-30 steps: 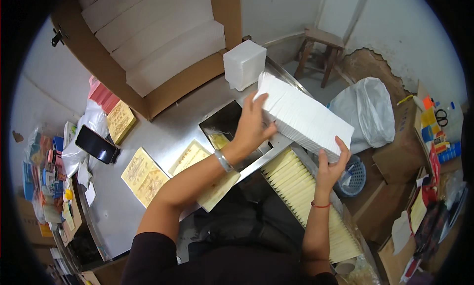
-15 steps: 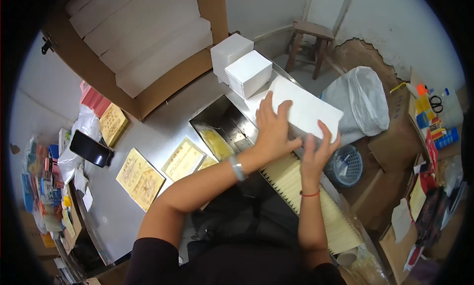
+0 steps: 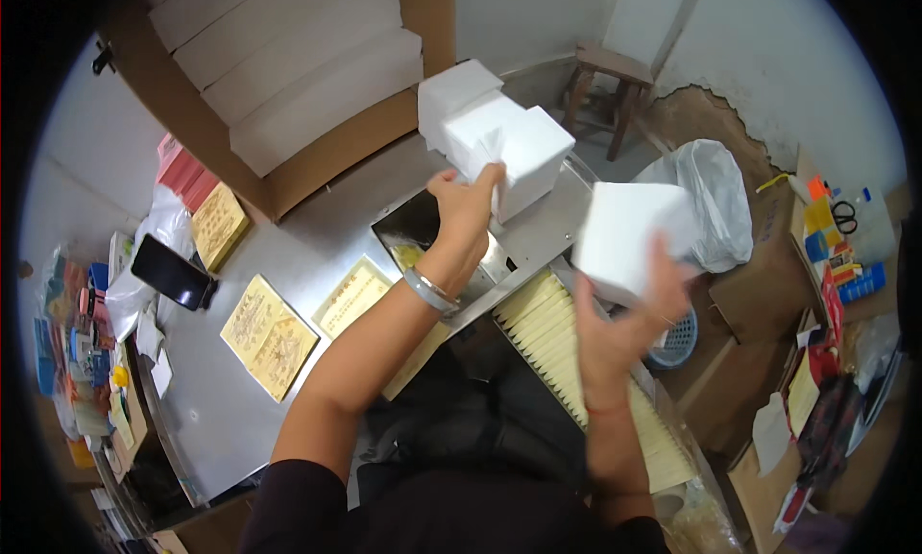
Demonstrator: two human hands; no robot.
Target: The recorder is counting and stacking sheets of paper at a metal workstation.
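Observation:
My right hand, blurred by motion, grips a block of white sheets above the right end of the metal table. My left hand has its thumb and fingers pinched on the near corner of some thin white sheets. These sheets lean against a white stack on the table. Behind it and to the left stands another white stack. Below my hands is a long row of pale yellow folded paper in a narrow box. A dark recess with something yellow in it lies under my left wrist.
Yellow printed booklets and a phone on a stand occupy the left of the metal table. An open carton of white stacks stands behind. To the right are a white bag, a blue basket and a wooden stool.
The white block both hands were on has split apart: one part now stands beside the other stacks, one is in my right hand. My left hand has moved left and back.

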